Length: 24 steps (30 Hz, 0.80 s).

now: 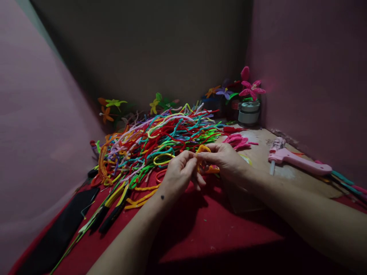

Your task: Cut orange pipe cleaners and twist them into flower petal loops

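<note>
An orange pipe cleaner (203, 148), bent into a loop, is pinched between my two hands over the front of the table. My left hand (181, 170) closes its thumb and forefinger on the lower left part of it. From the right, my right hand (225, 158) grips the same piece near its bend; the fingertips partly hide it. Just behind the hands lies a big heap of coloured pipe cleaners (160, 133). More orange pipe cleaners (143, 196) rest on the cloth left of my left hand.
A pink glue gun (301, 161) lies on a board (260, 149) at right, near pink pipe cleaner pieces (239, 141). Yellow-black pliers (114, 206) and a black flat item (60, 229) lie at left on the red cloth (206, 236). Behind stands a pink flower (252, 91) in a pot (249, 113).
</note>
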Available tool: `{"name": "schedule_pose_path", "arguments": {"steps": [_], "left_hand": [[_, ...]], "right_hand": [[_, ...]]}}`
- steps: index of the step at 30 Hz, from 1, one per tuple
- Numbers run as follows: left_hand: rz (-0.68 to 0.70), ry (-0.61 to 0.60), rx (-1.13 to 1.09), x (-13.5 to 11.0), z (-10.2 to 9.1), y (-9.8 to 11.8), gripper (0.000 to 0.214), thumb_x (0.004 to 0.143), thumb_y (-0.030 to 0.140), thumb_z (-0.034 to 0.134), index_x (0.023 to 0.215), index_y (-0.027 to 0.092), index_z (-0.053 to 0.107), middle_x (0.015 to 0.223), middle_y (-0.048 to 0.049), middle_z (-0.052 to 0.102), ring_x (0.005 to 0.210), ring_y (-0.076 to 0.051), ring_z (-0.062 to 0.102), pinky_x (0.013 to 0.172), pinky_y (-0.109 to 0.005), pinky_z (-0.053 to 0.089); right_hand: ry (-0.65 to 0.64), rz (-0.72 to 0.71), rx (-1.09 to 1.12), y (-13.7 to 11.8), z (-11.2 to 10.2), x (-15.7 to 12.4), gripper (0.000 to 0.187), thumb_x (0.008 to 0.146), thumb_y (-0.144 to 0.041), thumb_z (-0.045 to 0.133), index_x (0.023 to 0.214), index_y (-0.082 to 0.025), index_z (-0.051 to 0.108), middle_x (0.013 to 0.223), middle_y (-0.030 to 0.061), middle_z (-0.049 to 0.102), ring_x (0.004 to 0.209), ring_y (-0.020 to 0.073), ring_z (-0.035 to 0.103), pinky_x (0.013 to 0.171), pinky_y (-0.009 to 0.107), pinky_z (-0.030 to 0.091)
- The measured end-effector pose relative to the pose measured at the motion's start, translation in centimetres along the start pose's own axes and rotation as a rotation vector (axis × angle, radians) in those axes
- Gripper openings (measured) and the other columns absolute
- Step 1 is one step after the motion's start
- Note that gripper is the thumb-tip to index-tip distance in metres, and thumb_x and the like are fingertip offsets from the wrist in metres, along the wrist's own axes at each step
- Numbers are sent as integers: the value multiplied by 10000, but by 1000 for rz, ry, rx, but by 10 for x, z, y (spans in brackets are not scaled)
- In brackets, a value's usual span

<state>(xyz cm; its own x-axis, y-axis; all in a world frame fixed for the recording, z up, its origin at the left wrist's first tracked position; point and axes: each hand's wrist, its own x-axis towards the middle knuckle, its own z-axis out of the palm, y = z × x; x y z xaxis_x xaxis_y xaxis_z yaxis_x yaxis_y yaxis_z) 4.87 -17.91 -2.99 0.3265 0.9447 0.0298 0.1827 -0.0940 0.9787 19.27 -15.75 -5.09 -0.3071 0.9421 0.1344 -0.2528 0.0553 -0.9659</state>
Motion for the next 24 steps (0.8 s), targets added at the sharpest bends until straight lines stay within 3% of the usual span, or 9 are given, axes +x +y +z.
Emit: {"name": "schedule_pose_path", "arguments": {"steps": [4,9,13,19,24], "left_hand": [[-85,-80,-80,1,-5,-1,154,774,287,484,824,142,470,456,12,583,318,-114,510,323,-199,399],[-112,-74,-108,5,-9,-4,178,713,271,580,767,134,480,439,7,571,325,-98,495,332,-187,399],[-98,-118,-169,5,-11,-5,185,718,278,581,750,153,449,458,17,567,347,-109,521,335,-184,397],[-131,-332,-326,7,-24,-8,147,753,250,557,784,161,444,512,12,573,358,-112,542,318,-165,390],[-191,-383,-360,9,-31,-10,148,738,238,572,773,149,460,619,-26,612,365,-98,545,294,-146,375]], "right_hand": [[24,53,21,-1,2,0,187,639,-281,661,649,-121,565,533,-12,559,464,82,524,473,217,431],[59,89,43,0,3,0,181,622,-267,672,645,-127,560,520,-25,541,434,64,482,447,205,416],[-4,92,110,0,4,0,204,637,-299,665,636,-126,558,536,-18,548,441,63,487,438,195,403],[-119,123,227,2,2,1,173,676,-286,632,695,-126,569,588,7,587,472,84,541,474,206,424],[-194,110,225,6,-1,2,178,681,-289,629,696,-128,554,590,6,578,471,75,520,470,198,402]]}}
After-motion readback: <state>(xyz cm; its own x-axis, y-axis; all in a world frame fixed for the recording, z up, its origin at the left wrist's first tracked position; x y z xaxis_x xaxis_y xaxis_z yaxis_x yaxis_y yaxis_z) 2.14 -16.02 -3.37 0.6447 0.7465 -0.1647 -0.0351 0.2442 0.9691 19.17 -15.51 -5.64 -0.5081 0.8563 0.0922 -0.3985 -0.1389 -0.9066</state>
